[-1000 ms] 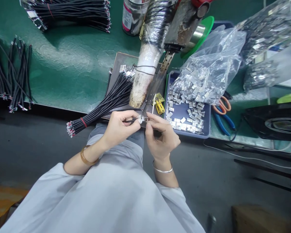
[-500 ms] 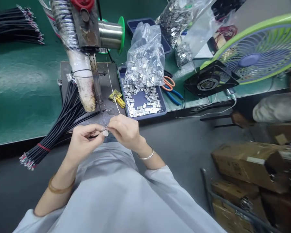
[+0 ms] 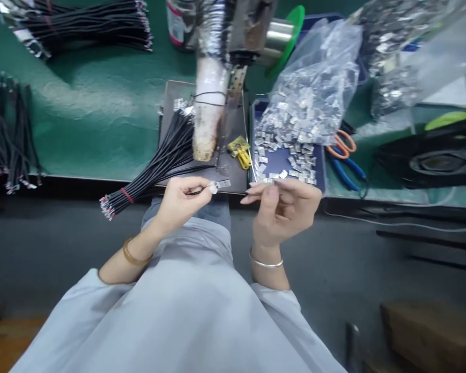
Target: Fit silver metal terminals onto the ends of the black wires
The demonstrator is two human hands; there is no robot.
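My left hand (image 3: 180,202) is closed in a pinch on a thin black wire with a small metal terminal (image 3: 222,184) at its tip, held just in front of the table edge. My right hand (image 3: 282,207) hovers to the right of it, fingers loosely curled, thumb and forefinger close together near the front of the blue tray (image 3: 321,182); whether it holds anything is unclear. A bundle of black wires (image 3: 155,166) tied with a red band lies left of my left hand. The soldering fixture (image 3: 212,103) stands just behind both hands.
A clear bag of metal terminals (image 3: 310,88) spills into the blue tray. Orange and blue pliers (image 3: 344,155) lie to its right, a yellow clip (image 3: 239,150) to its left. More wire bundles (image 3: 77,23) lie on the green mat (image 3: 101,109). A fan (image 3: 442,160) sits at right.
My hands have come apart: the right hand let go of the terminal and moved right toward the tray. The left hand keeps the wire. The camera swung back left.
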